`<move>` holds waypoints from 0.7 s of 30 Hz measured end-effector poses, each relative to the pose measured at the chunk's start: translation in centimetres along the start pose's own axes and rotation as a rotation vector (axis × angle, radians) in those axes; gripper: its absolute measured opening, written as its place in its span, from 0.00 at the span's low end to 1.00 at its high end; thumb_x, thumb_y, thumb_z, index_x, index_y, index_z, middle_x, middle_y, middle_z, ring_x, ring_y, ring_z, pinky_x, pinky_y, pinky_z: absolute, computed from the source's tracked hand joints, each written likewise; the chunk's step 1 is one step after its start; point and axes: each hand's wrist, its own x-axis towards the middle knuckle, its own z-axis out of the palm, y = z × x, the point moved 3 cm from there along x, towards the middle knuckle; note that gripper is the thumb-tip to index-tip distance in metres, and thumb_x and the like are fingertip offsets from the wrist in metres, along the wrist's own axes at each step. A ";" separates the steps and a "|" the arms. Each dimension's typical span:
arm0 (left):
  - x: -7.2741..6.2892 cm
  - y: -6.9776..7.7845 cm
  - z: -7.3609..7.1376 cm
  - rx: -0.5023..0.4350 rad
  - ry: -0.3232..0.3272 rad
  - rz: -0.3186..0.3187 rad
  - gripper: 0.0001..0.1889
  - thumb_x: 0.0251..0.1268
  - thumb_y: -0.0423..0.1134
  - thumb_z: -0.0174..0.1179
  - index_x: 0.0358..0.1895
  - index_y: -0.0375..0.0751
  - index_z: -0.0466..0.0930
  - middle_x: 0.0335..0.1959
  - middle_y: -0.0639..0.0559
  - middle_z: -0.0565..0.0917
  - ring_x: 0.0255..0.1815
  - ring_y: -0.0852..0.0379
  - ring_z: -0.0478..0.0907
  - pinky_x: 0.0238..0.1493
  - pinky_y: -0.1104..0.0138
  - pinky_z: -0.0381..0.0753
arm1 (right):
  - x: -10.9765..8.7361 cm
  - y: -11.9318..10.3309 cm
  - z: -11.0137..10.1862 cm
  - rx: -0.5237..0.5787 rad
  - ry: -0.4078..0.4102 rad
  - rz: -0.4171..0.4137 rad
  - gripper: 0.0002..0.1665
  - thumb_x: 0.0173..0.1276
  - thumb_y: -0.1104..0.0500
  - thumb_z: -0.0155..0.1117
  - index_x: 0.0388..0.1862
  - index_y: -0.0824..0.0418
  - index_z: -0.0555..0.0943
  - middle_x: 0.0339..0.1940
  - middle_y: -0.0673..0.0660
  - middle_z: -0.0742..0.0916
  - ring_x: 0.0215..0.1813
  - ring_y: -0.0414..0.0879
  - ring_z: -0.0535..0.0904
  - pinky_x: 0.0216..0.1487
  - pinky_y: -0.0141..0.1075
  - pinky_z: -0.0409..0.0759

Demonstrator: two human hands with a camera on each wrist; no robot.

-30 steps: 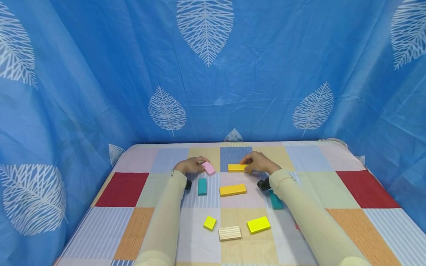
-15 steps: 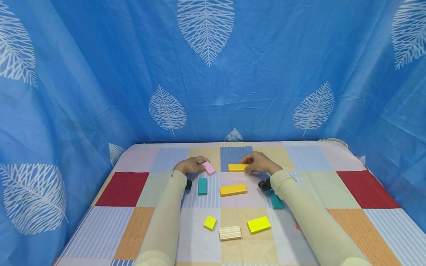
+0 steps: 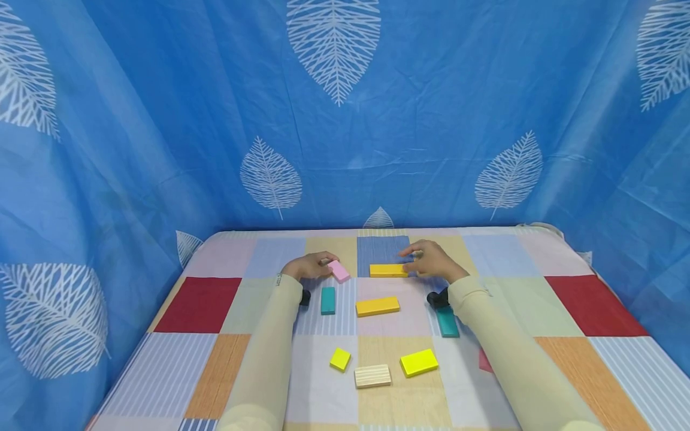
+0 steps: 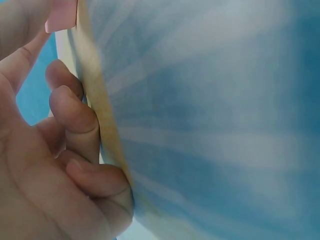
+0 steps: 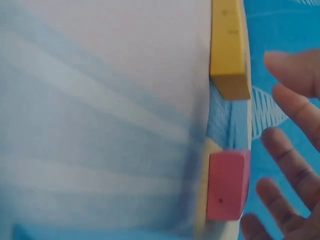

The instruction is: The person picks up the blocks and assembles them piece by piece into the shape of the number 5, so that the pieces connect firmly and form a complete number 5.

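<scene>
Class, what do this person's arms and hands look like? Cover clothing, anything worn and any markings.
The left sleeve and right sleeve are long, plain and cream. The left hand and right hand are ungloved. A small black device shows below the right hand, another below the left. A dark marking lies by the left sleeve's end, too small to read.

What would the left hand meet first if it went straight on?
Probably the far orange-yellow block, across a gap from the pink block the left hand holds; heights are unclear.
</scene>
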 end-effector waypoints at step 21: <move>-0.1 0.0 -0.3 -0.017 -0.025 0.067 0.21 0.84 0.39 0.60 0.74 0.44 0.75 0.80 0.35 0.69 0.72 0.38 0.68 0.81 0.43 0.62 | -0.3 1.7 -0.2 0.017 -0.033 0.028 0.20 0.69 0.64 0.78 0.57 0.73 0.87 0.69 0.74 0.80 0.73 0.71 0.71 0.78 0.66 0.65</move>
